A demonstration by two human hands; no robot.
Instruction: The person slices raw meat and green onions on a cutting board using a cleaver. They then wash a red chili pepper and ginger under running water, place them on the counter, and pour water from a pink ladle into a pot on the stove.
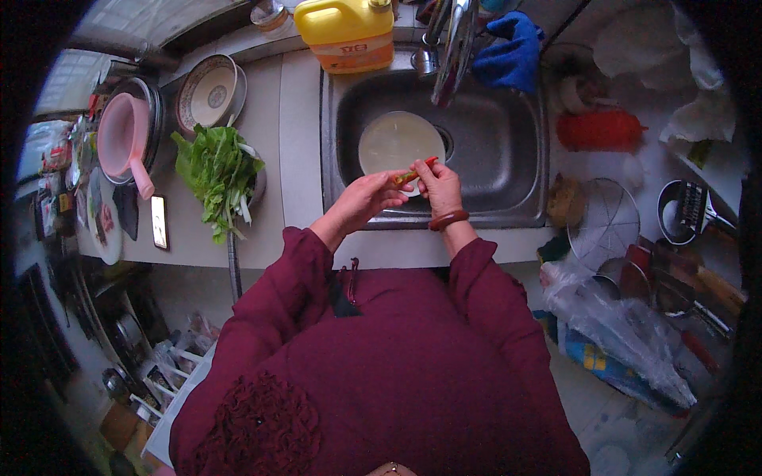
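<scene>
Both hands meet over the front of the stainless steel sink (494,160). A red and green chili pepper (408,177) is held slantwise between them. My right hand (442,189), with a brown bracelet at the wrist, pinches the pepper near its red end. My left hand (370,195) has its thumb and fingers around the greenish end. Just beyond the hands, a round pale bowl (396,140) sits in the sink beside the drain. Its contents look whitish, but I cannot tell what they are. The fingers hide its near edge.
Leafy greens (217,175) lie left on the counter (297,178). Beyond are a patterned bowl (208,95), pink dipper (122,134) and phone (159,221). A yellow detergent jug (348,35), faucet (424,59) and blue cloth (511,53) line the back. A wire strainer (602,217) is right.
</scene>
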